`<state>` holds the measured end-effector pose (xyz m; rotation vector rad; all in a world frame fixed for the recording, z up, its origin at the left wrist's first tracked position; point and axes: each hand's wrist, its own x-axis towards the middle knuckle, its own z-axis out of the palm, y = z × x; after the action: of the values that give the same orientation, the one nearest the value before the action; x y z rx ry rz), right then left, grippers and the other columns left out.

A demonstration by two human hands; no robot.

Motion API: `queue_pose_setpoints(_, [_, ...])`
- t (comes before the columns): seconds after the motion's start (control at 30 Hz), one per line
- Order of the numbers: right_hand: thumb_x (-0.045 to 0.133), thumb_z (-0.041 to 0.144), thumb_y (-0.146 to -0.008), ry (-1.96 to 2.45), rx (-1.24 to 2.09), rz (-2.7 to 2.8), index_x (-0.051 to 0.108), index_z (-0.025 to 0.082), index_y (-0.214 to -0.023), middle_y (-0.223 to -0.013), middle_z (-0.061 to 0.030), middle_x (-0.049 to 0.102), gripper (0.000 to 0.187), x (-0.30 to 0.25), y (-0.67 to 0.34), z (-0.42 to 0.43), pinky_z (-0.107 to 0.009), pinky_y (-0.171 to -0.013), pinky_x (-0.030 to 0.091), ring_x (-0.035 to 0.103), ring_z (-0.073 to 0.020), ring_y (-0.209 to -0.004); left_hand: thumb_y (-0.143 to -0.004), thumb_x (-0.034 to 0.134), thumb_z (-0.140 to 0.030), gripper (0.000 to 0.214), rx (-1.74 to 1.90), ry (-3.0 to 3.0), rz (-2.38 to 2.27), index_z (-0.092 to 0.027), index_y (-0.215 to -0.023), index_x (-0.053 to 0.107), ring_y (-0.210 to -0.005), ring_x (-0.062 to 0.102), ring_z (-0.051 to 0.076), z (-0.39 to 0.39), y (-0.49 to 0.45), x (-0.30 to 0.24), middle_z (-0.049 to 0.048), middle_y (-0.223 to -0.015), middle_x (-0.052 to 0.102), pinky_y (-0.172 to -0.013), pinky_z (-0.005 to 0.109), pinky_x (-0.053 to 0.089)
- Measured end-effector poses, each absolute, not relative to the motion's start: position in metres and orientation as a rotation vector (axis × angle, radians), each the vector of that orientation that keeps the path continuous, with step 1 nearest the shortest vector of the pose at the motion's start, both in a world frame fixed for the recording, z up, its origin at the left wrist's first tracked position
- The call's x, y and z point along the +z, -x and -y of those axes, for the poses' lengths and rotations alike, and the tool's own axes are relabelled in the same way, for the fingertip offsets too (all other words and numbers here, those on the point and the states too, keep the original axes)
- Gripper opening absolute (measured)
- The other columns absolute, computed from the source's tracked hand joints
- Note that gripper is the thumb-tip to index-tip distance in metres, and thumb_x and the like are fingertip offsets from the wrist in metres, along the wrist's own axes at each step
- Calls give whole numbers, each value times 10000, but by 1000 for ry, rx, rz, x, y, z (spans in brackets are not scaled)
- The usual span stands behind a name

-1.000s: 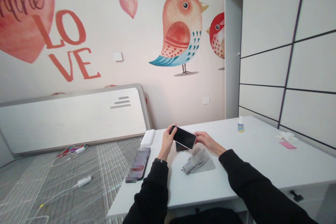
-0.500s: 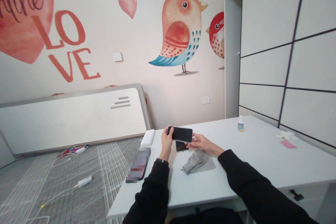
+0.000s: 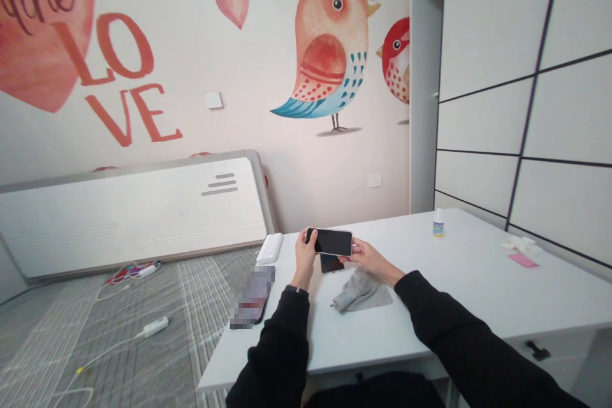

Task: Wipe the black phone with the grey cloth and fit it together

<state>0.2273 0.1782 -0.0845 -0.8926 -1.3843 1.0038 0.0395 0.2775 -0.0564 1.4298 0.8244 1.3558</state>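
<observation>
A smartphone (image 3: 333, 242) with a dark screen and a pale edge is held sideways above the desk, between both hands. My left hand (image 3: 305, 255) grips its left end, thumb on the front. At the other end, the fingers of my right hand (image 3: 370, 259) close on the phone's lower right corner. Below it a second dark, flat device (image 3: 331, 263) lies on the desk, partly covered by the held phone and my fingers. Nearer to me is a crumpled grey cloth (image 3: 361, 290), under my right wrist.
On the white desk (image 3: 377, 344), a blurred-out flat object (image 3: 253, 296) and a white case-like item (image 3: 270, 248) lie at the left. A small bottle (image 3: 438, 223), tissues (image 3: 521, 245) and a pink slip (image 3: 523, 259) are at the right. A cable with a white adapter (image 3: 155, 326) lies left, beyond the desk.
The view has shifted very slightly. My right hand has adjusted its grip at the phone's right end, and the phone has tilted a little; both hands still hold it.
</observation>
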Motion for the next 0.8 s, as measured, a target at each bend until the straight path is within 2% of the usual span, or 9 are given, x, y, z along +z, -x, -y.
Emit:
queue_pose_setpoints(0.27, [802, 356, -800, 881, 982, 1387, 616, 182, -1237, -1047, -110, 783, 506, -83, -225, -176, -483, -1020, 524, 748, -269, -1002, -973, 637, -400, 327, 1401, -1440, -841, -163, -1197, 618, -912, 671, 175, -282, -41, -61, 63, -1120, 667, -774, 358, 601])
queue_pose_setpoints(0.6, [799, 393, -768, 857, 945, 1330, 608, 196, -1231, -1038, -96, 772, 539, -88, -228, -186, -497, -1026, 524, 749, -256, -968, -966, 639, -419, 329, 1636, -1633, -790, -170, -1181, 636, -1060, 656, 220, -275, -47, -55, 77, -1190, 664, -934, 455, 562])
queue_pose_setpoints(0.8, [759, 361, -826, 894, 937, 1322, 635, 187, -1217, -1033, -89, 763, 445, -91, -231, -189, -476, -946, 571, 742, -246, -951, -968, 627, -444, 325, 1741, -1695, -773, -177, -1154, 644, -1064, 648, 221, -261, -47, -46, 70, -1159, 673, -974, 472, 531])
